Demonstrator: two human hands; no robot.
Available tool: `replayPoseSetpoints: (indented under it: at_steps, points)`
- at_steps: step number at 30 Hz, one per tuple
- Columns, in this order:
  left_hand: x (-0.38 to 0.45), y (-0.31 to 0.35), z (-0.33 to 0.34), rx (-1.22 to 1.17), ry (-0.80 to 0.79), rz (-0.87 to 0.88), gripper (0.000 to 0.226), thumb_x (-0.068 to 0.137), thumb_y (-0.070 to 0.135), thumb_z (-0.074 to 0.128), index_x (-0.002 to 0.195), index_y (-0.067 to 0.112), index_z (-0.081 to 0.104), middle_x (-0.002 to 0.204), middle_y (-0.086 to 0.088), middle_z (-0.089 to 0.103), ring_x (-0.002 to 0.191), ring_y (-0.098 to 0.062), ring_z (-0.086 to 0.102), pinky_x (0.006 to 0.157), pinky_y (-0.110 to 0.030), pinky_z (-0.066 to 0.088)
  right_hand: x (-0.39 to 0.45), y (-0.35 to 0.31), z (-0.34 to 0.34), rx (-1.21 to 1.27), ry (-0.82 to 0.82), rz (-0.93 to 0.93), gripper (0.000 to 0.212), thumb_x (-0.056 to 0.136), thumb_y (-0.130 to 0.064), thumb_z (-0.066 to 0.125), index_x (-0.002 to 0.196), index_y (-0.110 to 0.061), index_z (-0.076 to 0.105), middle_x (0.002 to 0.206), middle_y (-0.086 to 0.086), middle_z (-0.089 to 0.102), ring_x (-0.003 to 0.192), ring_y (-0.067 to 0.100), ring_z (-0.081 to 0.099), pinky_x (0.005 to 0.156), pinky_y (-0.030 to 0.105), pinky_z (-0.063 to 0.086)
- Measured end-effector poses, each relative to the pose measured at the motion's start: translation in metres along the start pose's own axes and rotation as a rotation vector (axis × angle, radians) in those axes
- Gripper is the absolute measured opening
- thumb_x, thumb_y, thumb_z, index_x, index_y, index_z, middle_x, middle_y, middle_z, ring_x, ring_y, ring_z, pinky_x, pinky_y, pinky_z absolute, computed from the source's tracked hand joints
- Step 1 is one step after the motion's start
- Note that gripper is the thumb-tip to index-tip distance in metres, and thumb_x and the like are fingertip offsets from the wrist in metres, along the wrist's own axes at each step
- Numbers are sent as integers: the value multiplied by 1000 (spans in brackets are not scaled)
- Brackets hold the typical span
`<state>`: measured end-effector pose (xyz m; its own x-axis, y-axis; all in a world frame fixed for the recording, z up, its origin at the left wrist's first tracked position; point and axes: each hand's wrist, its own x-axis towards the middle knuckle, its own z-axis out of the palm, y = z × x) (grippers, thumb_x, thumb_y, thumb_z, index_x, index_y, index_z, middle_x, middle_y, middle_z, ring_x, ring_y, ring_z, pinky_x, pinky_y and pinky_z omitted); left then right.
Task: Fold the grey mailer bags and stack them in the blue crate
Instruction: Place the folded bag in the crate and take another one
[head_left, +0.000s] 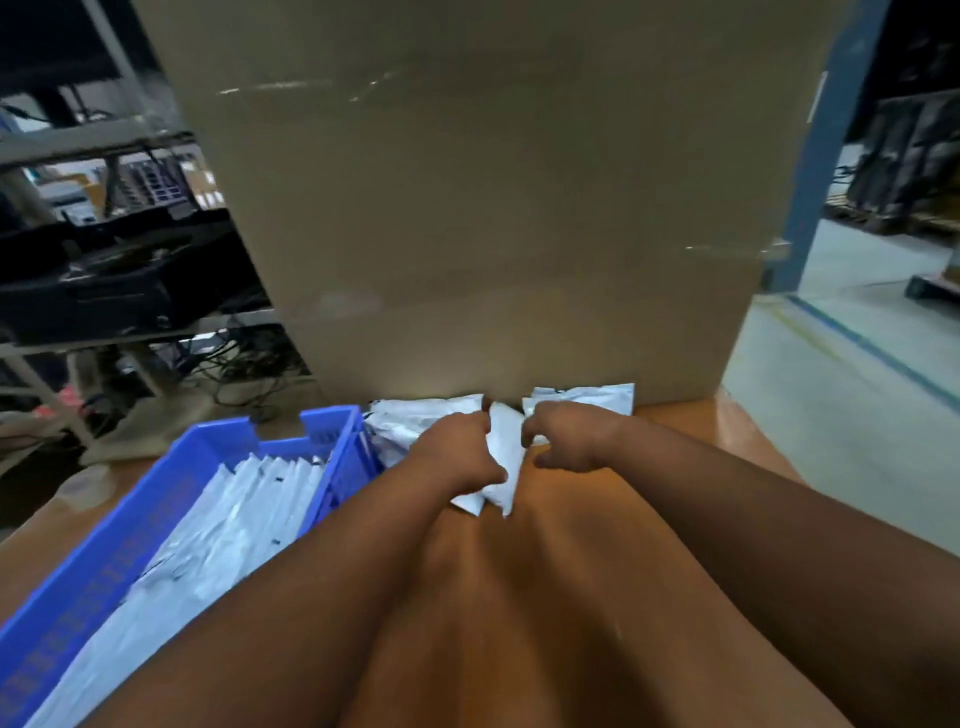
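On the left side of the orange-brown tabletop (649, 519) sits the blue crate (119, 551), running from the near left edge toward the middle. Inside it lie folded grey mailer bags (228, 535), overlapped in a row along its length. Just past the crate's far right corner, a loose pile of unfolded mailer bags (415, 415) rests against the foot of a large cardboard box (493, 208) that stands at the far edge of the tabletop.

In the middle, the left hand (457, 457) has its fingers curled round the left edge of a mailer bag (505, 467), which stands up narrow between the two hands with its lower end touching the tabletop. The bag looks partly folded, though motion blur makes the creases hard to read. The right hand (566, 441) pinches the bag's right edge near the top, fingers bent inward. Behind that hand another mailer bag (587, 397) lies flat against the base of the box.
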<state>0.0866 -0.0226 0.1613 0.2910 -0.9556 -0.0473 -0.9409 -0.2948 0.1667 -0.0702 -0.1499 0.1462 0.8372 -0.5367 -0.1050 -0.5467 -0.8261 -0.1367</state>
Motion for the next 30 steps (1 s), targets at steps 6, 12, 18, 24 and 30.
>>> replayPoseSetpoints:
  at_steps: [6, 12, 18, 24, 30]
  points:
    - [59, 61, 45, 2, -55, 41, 62, 66, 42, 80, 120, 28, 53, 118, -1, 56, 108, -25, 60, 83, -38, 56, -29, 101, 31, 52, 6, 222, 54, 94, -39, 69, 145, -32, 55, 139, 4, 48, 121, 28, 57, 98, 41, 53]
    - [123, 84, 73, 118, -103, 54, 68, 68, 42, 75, 131, 29, 51, 130, -1, 56, 120, -26, 55, 96, -44, 56, -6, 159, 68, 53, 102, 278, 51, 97, -34, 62, 146, -30, 48, 151, 6, 42, 134, 30, 47, 104, 41, 49]
    - [191, 78, 90, 200, -60, 62, 73, 75, 41, 74, 141, 30, 45, 137, -3, 56, 124, -28, 57, 102, -49, 53, 38, 186, 80, -14, 208, 244, 45, 101, -23, 57, 145, -29, 49, 156, 6, 38, 138, 30, 43, 105, 46, 49]
    - [232, 65, 117, 283, -33, 49, 65, 87, 50, 70, 143, 30, 46, 139, -2, 57, 127, -29, 57, 101, -47, 49, 75, 195, 86, -108, 241, 225, 58, 98, -20, 60, 152, -28, 42, 144, 6, 49, 134, 30, 46, 103, 50, 45]
    - [232, 56, 145, 359, -10, 75, 36, 87, 56, 66, 115, 33, 68, 119, 3, 68, 114, -25, 63, 92, -44, 47, 78, 187, 99, -136, 323, 201, 35, 89, -31, 66, 123, -27, 61, 121, 6, 52, 113, 31, 49, 85, 45, 35]
